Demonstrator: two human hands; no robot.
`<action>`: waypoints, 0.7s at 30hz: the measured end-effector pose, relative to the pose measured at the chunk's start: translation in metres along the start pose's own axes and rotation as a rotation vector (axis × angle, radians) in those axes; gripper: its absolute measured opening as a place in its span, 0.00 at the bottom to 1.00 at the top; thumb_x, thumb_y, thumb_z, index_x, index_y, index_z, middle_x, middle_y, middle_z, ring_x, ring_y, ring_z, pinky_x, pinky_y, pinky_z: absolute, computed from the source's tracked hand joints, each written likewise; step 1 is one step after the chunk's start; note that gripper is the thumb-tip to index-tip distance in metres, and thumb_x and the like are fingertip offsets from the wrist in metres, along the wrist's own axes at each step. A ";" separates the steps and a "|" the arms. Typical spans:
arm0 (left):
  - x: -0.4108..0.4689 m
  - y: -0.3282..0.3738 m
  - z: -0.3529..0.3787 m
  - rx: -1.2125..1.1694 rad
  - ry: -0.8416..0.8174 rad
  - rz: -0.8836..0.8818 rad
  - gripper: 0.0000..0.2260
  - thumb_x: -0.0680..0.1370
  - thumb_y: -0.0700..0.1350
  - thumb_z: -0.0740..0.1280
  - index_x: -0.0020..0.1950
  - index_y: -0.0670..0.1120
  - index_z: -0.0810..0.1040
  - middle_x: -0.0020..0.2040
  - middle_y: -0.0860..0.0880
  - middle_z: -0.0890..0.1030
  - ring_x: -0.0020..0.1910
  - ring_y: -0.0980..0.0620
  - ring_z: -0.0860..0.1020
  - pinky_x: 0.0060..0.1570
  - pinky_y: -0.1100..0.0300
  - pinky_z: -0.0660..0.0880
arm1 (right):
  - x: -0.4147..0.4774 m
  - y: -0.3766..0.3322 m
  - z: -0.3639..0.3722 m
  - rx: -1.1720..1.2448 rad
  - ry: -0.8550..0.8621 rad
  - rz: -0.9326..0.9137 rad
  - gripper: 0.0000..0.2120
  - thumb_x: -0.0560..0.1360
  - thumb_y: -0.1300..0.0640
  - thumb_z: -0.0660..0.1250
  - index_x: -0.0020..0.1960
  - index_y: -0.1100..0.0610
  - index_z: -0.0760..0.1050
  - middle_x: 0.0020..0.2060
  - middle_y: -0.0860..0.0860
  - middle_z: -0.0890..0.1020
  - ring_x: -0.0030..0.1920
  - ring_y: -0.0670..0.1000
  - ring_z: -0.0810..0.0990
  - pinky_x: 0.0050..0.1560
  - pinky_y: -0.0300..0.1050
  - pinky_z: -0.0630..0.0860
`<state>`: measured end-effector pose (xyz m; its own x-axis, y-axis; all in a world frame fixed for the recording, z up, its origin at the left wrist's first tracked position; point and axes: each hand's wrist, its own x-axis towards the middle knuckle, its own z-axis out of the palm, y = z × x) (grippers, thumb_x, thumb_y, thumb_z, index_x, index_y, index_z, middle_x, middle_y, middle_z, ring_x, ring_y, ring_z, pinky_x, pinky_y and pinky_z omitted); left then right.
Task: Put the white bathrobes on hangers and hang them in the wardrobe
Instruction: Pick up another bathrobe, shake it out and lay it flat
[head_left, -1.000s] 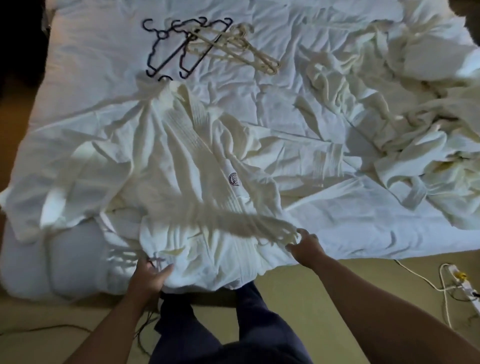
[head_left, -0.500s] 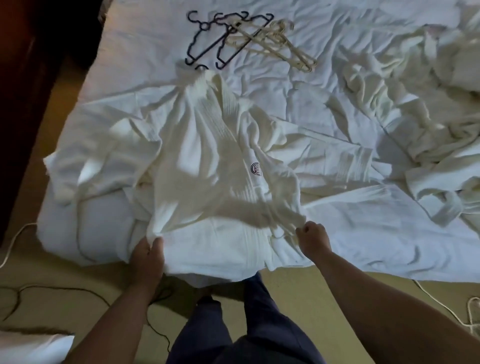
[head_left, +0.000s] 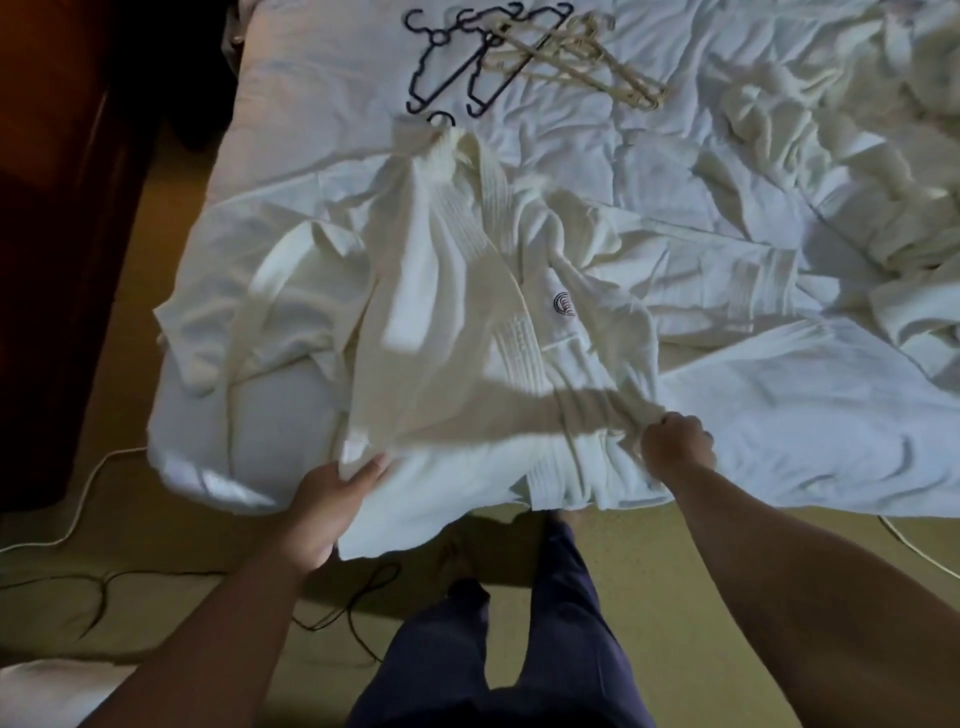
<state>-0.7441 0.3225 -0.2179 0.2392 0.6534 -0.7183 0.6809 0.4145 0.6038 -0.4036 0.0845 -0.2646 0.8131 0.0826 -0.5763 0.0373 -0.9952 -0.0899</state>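
White bathrobe (head_left: 441, 312) spread front-up across the centre of the frame, on the near part of the bed (head_left: 779, 426). Its collar points toward the top of the frame and its hem overhangs the bed edge at lower centre. A dark hook (head_left: 441, 118) shows just above the collar. Your left hand (head_left: 322, 514), lower left of centre, holds the left corner of the hem, with the thumb on top of the cloth and the fingers hidden beneath it. Your right hand (head_left: 675, 447), right of centre, is clenched around a bunched fold of the robe's front. A dark emblem (head_left: 564, 304) sits on the chest, right of the lapel. Black hangers (head_left: 447, 78) and cream hangers (head_left: 587, 73) lie overlapping at top centre, just beyond the collar. More white bathrobes (head_left: 883, 208) lie crumpled at the upper right. Cables (head_left: 78, 499) run over the floor at lower left.
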 end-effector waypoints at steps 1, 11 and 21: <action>0.001 0.001 -0.003 -0.012 -0.013 -0.002 0.18 0.72 0.59 0.75 0.50 0.45 0.83 0.44 0.49 0.87 0.45 0.48 0.85 0.52 0.49 0.81 | -0.009 0.002 0.001 0.009 0.023 -0.014 0.18 0.76 0.57 0.58 0.63 0.61 0.75 0.61 0.61 0.75 0.61 0.64 0.73 0.62 0.55 0.70; -0.009 -0.009 -0.029 0.365 -0.073 -0.016 0.11 0.81 0.46 0.67 0.60 0.42 0.76 0.51 0.47 0.80 0.47 0.47 0.79 0.43 0.54 0.77 | -0.078 -0.011 0.016 0.226 0.126 -0.025 0.12 0.76 0.51 0.59 0.46 0.57 0.78 0.41 0.55 0.81 0.42 0.58 0.79 0.45 0.49 0.78; -0.038 -0.019 -0.037 0.330 -0.215 -0.109 0.08 0.80 0.48 0.68 0.58 0.54 0.78 0.51 0.54 0.82 0.49 0.51 0.83 0.49 0.54 0.79 | -0.058 -0.067 0.114 -0.152 -0.164 -0.246 0.42 0.76 0.44 0.69 0.77 0.61 0.49 0.69 0.59 0.60 0.65 0.60 0.67 0.60 0.55 0.77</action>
<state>-0.7918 0.3127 -0.1894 0.2685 0.4550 -0.8491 0.8874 0.2261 0.4018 -0.5193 0.1518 -0.3173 0.6648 0.3162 -0.6768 0.3171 -0.9398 -0.1276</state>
